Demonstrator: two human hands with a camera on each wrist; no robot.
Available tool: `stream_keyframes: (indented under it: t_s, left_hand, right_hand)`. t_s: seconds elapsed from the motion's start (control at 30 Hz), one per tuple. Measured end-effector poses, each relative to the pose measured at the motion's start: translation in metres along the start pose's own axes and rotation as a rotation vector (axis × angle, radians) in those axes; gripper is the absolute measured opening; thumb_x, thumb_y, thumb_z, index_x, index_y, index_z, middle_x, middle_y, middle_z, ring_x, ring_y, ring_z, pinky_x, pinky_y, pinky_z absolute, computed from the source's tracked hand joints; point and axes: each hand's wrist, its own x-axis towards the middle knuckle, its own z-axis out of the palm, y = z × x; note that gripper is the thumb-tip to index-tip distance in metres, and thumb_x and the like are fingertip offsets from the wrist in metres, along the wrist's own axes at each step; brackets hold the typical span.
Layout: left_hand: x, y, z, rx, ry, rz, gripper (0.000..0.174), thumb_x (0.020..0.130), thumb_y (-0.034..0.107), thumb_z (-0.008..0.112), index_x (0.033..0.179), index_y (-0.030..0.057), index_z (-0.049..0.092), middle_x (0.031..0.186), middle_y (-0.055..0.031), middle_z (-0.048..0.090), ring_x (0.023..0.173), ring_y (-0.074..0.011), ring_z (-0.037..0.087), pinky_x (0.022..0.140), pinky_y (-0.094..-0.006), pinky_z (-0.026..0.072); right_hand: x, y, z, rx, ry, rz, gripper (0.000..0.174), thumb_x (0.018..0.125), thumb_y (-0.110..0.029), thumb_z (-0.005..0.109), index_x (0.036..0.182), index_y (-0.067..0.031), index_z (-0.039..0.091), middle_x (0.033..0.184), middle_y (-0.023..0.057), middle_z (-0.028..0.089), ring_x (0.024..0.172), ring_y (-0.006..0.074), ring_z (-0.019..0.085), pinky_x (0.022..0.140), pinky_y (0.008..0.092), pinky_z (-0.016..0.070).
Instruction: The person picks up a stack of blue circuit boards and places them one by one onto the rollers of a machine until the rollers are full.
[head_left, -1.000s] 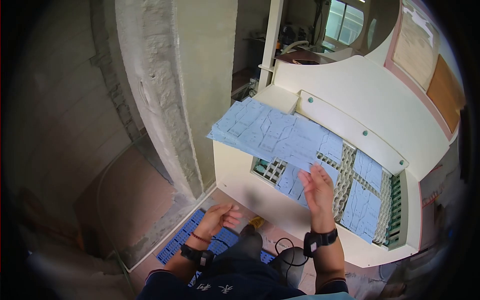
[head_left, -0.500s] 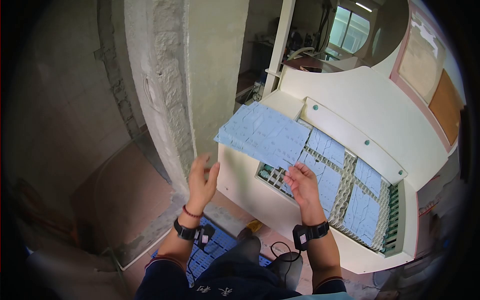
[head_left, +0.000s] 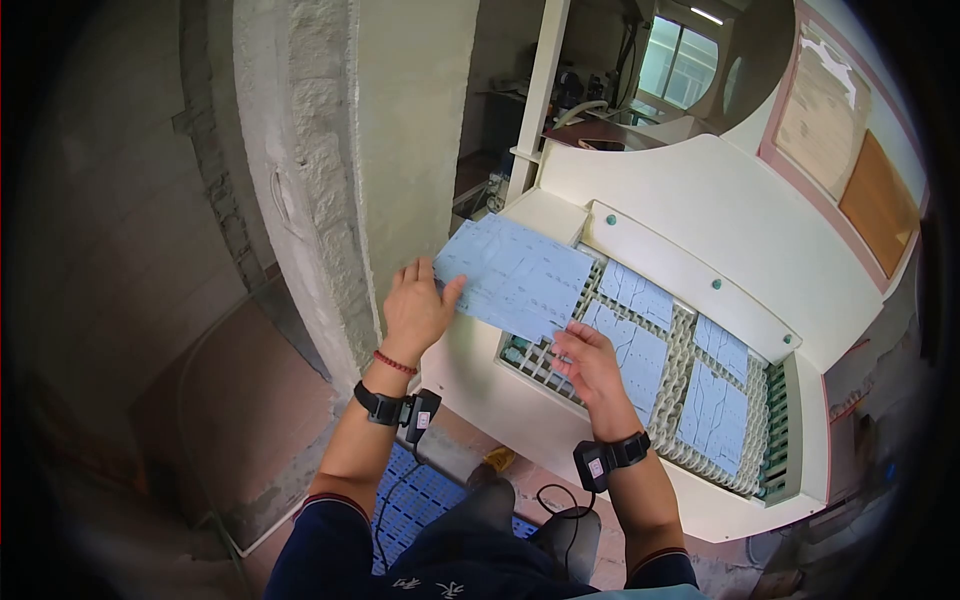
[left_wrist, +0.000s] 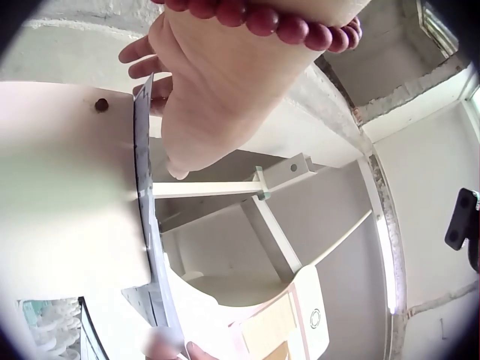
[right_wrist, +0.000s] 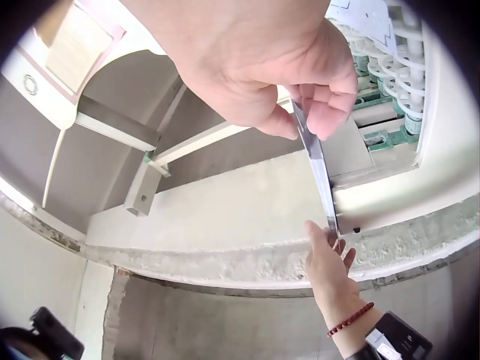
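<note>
A small stack of thin blue circuit boards (head_left: 515,270), with dark line patterns, is held over the left end of a white machine. My right hand (head_left: 590,362) pinches its near right corner between thumb and fingers; the right wrist view shows the stack (right_wrist: 321,172) edge-on below that pinch. My left hand (head_left: 418,308) is at the opposite end, fingers extended. In the left wrist view its thumb is on one side of the boards (left_wrist: 150,217) and its fingers on the other, with a gap beside the thumb.
More blue boards (head_left: 712,412) lie flat on the machine's bed of white rollers (head_left: 680,360). A raised white guard (head_left: 700,280) with green knobs runs along the bed's far side. A rough concrete pillar (head_left: 320,160) stands to the left, and a blue slatted mat (head_left: 420,490) lies on the floor.
My left hand has risen from low near my lap to the left end of the stack. My right hand has moved left with the stack, uncovering more of the roller bed.
</note>
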Motion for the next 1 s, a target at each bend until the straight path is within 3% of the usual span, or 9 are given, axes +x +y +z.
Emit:
stream_keyframes:
  t_s: [0.1,0.23,0.63,0.73,0.8,1.0]
  left_hand:
    - [0.001,0.0,0.001,0.043,-0.047,-0.009,0.05,0.082,0.041,0.051,0.101,-0.0053,0.056,0.107,-0.0189,0.055,0.101,-0.0341,0.049,0.082,-0.0383,0.0428]
    - [-0.004,0.001,0.002,0.053,0.048,0.097,0.051,0.08,0.042,0.052,0.095,-0.0072,0.056,0.105,-0.0228,0.054,0.102,-0.0372,0.048,0.083,-0.0399,0.0421]
    - [-0.041,0.025,-0.011,-0.021,0.101,0.203,0.048,0.079,0.037,0.058,0.097,-0.007,0.056,0.11,-0.0239,0.051,0.107,-0.0403,0.043,0.088,-0.0433,0.0377]
    - [-0.046,0.03,-0.01,-0.023,0.103,0.221,0.048,0.08,0.037,0.057,0.099,-0.0067,0.055,0.111,-0.0234,0.05,0.107,-0.0399,0.043,0.088,-0.0433,0.0377]
    - [-0.047,0.032,-0.011,-0.03,0.1,0.228,0.048,0.08,0.036,0.057,0.099,-0.0067,0.055,0.111,-0.0232,0.05,0.107,-0.0399,0.043,0.088,-0.0434,0.0375]
    - [-0.053,0.038,-0.012,-0.055,0.076,0.238,0.046,0.079,0.035,0.059,0.101,-0.0058,0.054,0.114,-0.0242,0.048,0.109,-0.0402,0.042,0.089,-0.0434,0.037]
  right_hand:
    - [0.004,0.001,0.003,-0.007,0.026,0.042,0.021,0.078,-0.01,0.062,0.097,-0.0037,0.054,0.081,0.0003,0.056,0.069,0.0093,0.053,0.057,0.0244,0.0459]
    - [0.003,0.001,0.006,-0.089,0.036,0.026,0.021,0.079,-0.012,0.062,0.097,-0.0031,0.056,0.08,-0.0002,0.056,0.068,0.0087,0.053,0.056,0.0232,0.0455]
    - [-0.03,-0.004,-0.009,-0.331,0.149,-0.132,0.034,0.078,-0.011,0.061,0.109,0.0032,0.055,0.088,0.0068,0.06,0.075,0.0119,0.057,0.055,0.0225,0.05]
    - [-0.036,-0.004,-0.014,-0.358,0.169,-0.185,0.034,0.077,-0.009,0.062,0.109,0.0032,0.055,0.087,0.0064,0.061,0.074,0.0112,0.056,0.06,0.0224,0.0487]
    - [-0.034,0.004,-0.025,-0.505,0.188,-0.378,0.032,0.077,-0.009,0.062,0.107,0.0009,0.057,0.084,0.0042,0.059,0.072,0.0096,0.055,0.062,0.0219,0.0469]
    - [-0.046,0.006,-0.028,-0.051,0.106,-0.327,0.028,0.075,-0.002,0.06,0.103,0.0034,0.057,0.093,0.0077,0.061,0.08,0.013,0.057,0.073,0.0235,0.0445]
